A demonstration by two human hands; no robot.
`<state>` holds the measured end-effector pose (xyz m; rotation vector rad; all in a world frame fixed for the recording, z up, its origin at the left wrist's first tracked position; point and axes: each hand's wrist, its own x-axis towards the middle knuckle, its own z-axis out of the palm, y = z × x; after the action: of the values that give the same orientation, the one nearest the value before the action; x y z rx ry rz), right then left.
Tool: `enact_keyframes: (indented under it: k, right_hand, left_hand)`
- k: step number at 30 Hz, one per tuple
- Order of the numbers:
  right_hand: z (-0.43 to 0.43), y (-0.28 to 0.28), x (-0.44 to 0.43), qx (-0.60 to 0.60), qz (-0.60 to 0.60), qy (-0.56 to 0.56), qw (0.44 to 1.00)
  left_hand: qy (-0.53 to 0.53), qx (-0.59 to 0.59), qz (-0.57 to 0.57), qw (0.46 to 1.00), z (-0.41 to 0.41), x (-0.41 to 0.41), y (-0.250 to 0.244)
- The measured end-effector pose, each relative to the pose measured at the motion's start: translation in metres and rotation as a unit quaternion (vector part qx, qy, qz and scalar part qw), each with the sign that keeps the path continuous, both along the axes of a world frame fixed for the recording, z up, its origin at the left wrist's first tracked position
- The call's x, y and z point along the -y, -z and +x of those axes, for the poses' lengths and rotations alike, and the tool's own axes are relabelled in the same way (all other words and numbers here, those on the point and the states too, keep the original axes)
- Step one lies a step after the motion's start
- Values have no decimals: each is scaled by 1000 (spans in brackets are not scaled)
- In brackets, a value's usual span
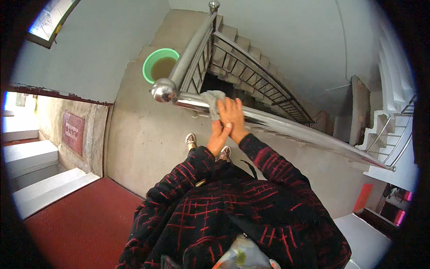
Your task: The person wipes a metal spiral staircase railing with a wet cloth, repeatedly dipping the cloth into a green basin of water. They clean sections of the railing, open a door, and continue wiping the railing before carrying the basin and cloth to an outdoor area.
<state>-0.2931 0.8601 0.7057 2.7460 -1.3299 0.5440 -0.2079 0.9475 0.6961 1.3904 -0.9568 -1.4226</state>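
Observation:
A grey cloth point(212, 102) is wrapped over the shiny metal handrail point(285, 126) of a stair railing, a little right of its round ball end point(164, 90). Pressed on the cloth and the rail is my right hand point(232, 117), with its fingers pointing away from me. My left hand point(218, 136) lies just below and touches the right hand near its wrist; whether it also holds part of the cloth is hard to tell. A green plastic basin point(147, 69) with murky brownish water stands on the floor beyond the ball end, beside the railing.
Concrete stairs point(248, 43) with a metal railing point(262, 72) go down beyond the handrail. A ball-topped post point(214, 6) stands at the far corner. At the left are a dark red surface point(84, 215), a doorway with a reddish mat point(73, 131), and a grey wall point(100, 40).

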Motion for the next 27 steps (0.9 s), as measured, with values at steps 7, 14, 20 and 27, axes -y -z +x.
enact_keyframes:
  k: [7, 14, 20, 27]
  right_hand:
    - [-165, -20, -15, -35, 7, 60, 998]
    - [-197, -26, -2, -70, 95, 17, 993]
    - [-91, -22, 13, -17, 32, -70, 997]
    - [65, -12, 22, 41, 41, -117, 991]
  left_hand:
    - [191, -325, 112, 919, -114, 30, -1]
    - [181, -295, 166, 923, -109, 31, 6]
    - [29, -294, 151, 943, -25, 16, 5]
    - [-143, -254, 78, 953, 96, 0, 4]
